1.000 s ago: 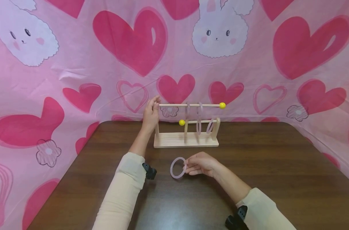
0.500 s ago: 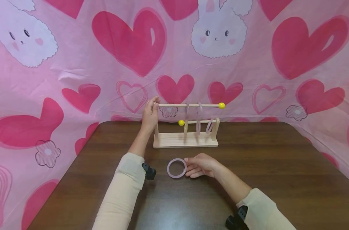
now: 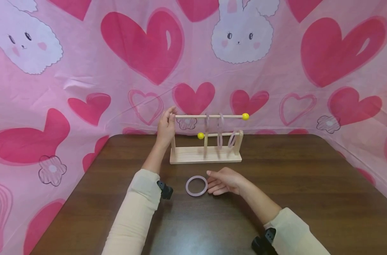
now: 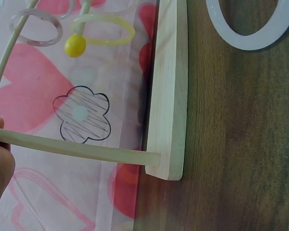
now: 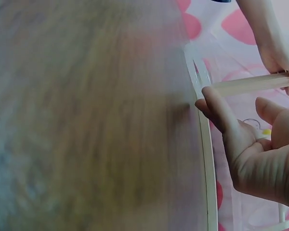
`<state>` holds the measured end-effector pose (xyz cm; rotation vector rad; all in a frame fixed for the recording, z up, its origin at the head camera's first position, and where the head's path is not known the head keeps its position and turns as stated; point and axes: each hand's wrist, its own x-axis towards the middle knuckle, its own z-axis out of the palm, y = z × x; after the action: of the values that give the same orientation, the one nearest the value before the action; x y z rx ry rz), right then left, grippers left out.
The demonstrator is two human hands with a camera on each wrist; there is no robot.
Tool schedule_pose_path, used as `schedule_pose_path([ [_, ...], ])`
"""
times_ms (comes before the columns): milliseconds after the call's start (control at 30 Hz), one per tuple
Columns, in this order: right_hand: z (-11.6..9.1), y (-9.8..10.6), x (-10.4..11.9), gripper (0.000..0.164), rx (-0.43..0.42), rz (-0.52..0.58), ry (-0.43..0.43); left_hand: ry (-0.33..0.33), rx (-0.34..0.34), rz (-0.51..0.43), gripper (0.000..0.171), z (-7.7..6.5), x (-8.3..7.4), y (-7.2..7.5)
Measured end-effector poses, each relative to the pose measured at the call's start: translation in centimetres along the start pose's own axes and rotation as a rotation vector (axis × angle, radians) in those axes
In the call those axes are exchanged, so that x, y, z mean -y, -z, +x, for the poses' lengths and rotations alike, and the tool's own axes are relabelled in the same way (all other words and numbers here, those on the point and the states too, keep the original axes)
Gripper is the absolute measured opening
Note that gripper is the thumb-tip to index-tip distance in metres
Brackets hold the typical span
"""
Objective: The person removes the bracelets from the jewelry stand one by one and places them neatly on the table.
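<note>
Grips the left post (image 4: 96,152) of the stand (image 3: 190,155) near its top with the left hand (image 3: 166,128). Holds the right hand (image 3: 226,181) by the ring (image 4: 250,42), with loosely straight fingers and nothing grasped; cannot tell whether touching. Has the ring flat on the surface (image 3: 308,184), before the stand. Has other rings (image 4: 38,43) hung on the rods (image 3: 190,116) beyond, with yellow balls (image 3: 245,116) blocking the tips.
</note>
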<state>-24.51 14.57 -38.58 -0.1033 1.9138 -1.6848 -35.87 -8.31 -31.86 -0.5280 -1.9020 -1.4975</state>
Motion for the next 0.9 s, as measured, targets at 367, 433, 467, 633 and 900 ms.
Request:
schedule_pose_path([
  [367, 0.0, 0.3, 0.0, 0.051, -0.025, 0.013, 0.007, 0.012, 0.000, 0.003, 0.031, 0.0, 0.0, 0.1],
  [433, 0.0, 0.4, 0.0, 0.052, -0.032, 0.020, 0.011, 0.012, 0.000, 0.005, 0.031, 0.0, 0.0, 0.1],
  [467, 0.1, 0.5, 0.0, 0.052, -0.035, 0.024, 0.013, 0.010, -0.001, 0.007, 0.031, 0.0, 0.0, 0.1],
  [633, 0.0, 1.0, 0.1, 0.052, -0.043, 0.038, 0.038, -0.005, -0.009, -0.001, 0.030, 0.0, 0.0, 0.0],
  [900, -0.2, 1.5, 0.7, 0.050, -0.091, 0.048, 0.079, 0.001, -0.001, 0.000, 0.030, 0.0, -0.1, 0.0],
])
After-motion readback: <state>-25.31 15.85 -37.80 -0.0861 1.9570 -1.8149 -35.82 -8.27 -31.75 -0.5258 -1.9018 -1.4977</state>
